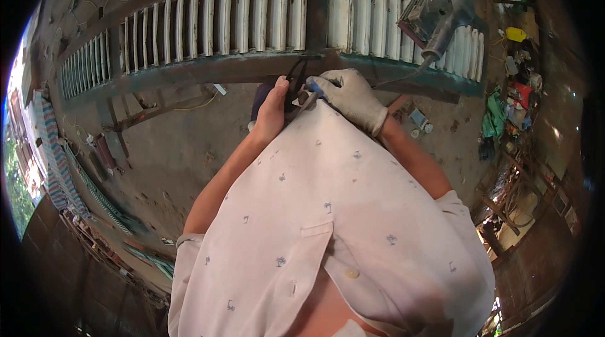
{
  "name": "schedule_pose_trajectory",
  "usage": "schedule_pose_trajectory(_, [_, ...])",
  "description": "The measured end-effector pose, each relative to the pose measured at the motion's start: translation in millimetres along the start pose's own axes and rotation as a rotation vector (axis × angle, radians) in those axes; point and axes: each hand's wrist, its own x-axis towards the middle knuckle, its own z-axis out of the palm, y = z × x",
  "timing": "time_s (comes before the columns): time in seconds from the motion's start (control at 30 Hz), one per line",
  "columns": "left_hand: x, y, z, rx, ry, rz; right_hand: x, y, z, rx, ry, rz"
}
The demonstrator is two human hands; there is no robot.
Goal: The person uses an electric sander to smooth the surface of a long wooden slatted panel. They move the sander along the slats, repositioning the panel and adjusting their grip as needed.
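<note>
Close to my waist, my left hand (272, 109) is bare and closed, its thumb raised against a thin black cord-like loop (295, 72). Beside it, my right hand (351, 96) wears a pale work glove and has its fingers curled in. A small blue and grey piece (314, 88) shows at the gloved fingertips; its kind is not clear. Both hands are at the near edge of a long dark louvered shutter (220, 64) with whitish slats. An electric sander (438, 15) rests on the slats to the right, its cable trailing toward my right hand.
The shutter spans the view in front of me, lying above the dirt floor (183, 132). Green cloth (494, 115), a yellow container (515, 34) and clutter lie at the right. Striped sheeting (53, 154) lies at the left. Small containers (419, 119) stand below the shutter.
</note>
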Motion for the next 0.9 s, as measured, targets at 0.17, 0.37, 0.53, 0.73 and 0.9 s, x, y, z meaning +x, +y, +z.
schedule_pose_trajectory(0.17, [-1.1, 7.2, 21.2, 0.155, 0.034, 0.054, -3.0, -11.0, 6.8, -0.183, 0.133, -0.078])
schedule_pose_trajectory(0.37, [13.8, -3.2, 5.4, 0.385, -0.073, 0.081, -3.6, -12.5, 8.6, -0.152, 0.149, -0.049])
schedule_pose_trajectory(0.53, [-0.5, 15.0, 29.0, 0.106, 0.002, -0.028, -2.8, -3.6, 12.7, -0.194, 0.225, -0.02])
schedule_pose_trajectory(0.73, [15.2, -1.7, 5.3, 0.409, -0.006, 0.08, -6.9, -2.0, 16.0, -0.223, 0.288, -0.038])
schedule_pose_trajectory(0.9, [7.9, 28.0, 51.4, 0.559, 0.108, 0.397, -11.9, -1.5, 16.8, -0.222, 0.326, -0.099])
